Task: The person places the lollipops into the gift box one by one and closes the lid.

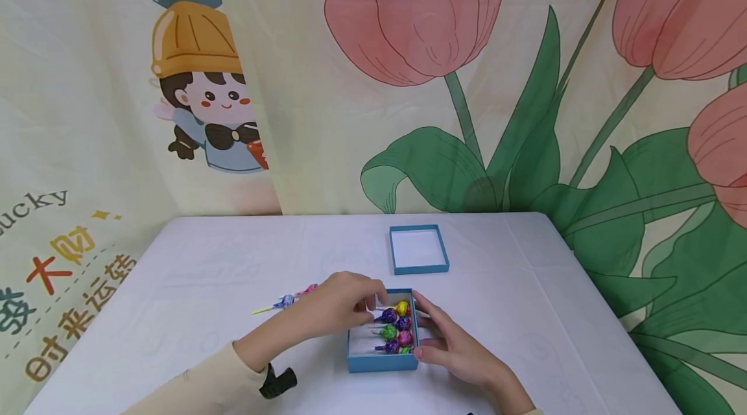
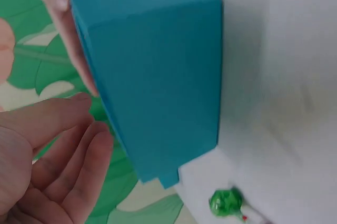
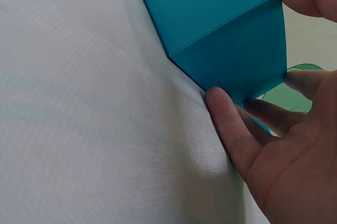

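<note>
Beige sleeve (image 1: 198, 377) lower left, left hand (image 1: 344, 301) over the lollipops (image 1: 389, 332) in the blue box (image 1: 382, 363) bottom centre (can't tell if it's pinching one), right hand (image 1: 461, 347) gripping the box, from here looks like mid-arranging, so gentle placing next imo.

Left grip (image 1: 348, 299) loosely curled, palm down; right grip (image 1: 458, 347) clasping.
</note>
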Tool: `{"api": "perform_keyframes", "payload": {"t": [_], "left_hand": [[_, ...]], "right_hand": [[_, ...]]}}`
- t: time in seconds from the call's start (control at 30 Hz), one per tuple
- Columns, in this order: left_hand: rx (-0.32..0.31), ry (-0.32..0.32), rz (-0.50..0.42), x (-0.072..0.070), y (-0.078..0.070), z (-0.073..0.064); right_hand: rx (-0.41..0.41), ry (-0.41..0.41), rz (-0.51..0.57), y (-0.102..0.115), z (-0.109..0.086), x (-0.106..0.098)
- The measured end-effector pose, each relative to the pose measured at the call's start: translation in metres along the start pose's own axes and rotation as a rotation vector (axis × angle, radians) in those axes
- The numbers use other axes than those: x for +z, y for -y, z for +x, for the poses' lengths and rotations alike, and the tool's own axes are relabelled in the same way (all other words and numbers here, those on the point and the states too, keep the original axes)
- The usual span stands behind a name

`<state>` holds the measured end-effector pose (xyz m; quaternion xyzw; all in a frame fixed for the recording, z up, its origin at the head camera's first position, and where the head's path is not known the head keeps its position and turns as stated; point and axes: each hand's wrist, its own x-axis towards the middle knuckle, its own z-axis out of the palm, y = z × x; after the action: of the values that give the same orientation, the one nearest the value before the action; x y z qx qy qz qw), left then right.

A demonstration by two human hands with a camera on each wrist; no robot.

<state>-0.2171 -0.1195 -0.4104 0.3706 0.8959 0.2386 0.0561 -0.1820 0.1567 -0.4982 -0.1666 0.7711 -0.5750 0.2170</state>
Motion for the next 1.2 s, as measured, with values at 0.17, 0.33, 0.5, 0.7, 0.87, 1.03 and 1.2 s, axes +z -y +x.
{"api": "perform_keyframes", "payload": {"t": [0.17,0.33,0.5,0.7,0.87,1.03,1.2], "left_hand": [[-0.042,-0.085,0.032,-0.019,0.010,-0.005],[-0.109,-0.136,0.035,-0.033,0.028,-0.010],[-0.176,-0.150,0.033,-0.038,0.052,-0.015],[-0.207,-0.145,0.025,-0.039,0.082,-0.022],[-0.238,-0.105,0.023,-0.034,0.102,-0.029],[-0.285,-0.061,-0.007,-0.030,0.112,-0.035],[-0.333,-0.036,-0.027,-0.025,0.119,-0.037]], "right_hand": [[0.018,-0.024,-0.017,0.000,0.000,0.001],[0.024,-0.032,-0.020,0.000,0.000,0.001],[0.012,-0.029,-0.018,0.002,0.000,0.002],[0.010,-0.021,-0.014,0.003,0.000,0.001],[0.009,-0.019,-0.014,0.003,0.001,0.001],[0.005,-0.017,-0.016,0.003,0.000,0.001],[0.003,-0.019,-0.024,0.003,-0.001,0.001]]}}
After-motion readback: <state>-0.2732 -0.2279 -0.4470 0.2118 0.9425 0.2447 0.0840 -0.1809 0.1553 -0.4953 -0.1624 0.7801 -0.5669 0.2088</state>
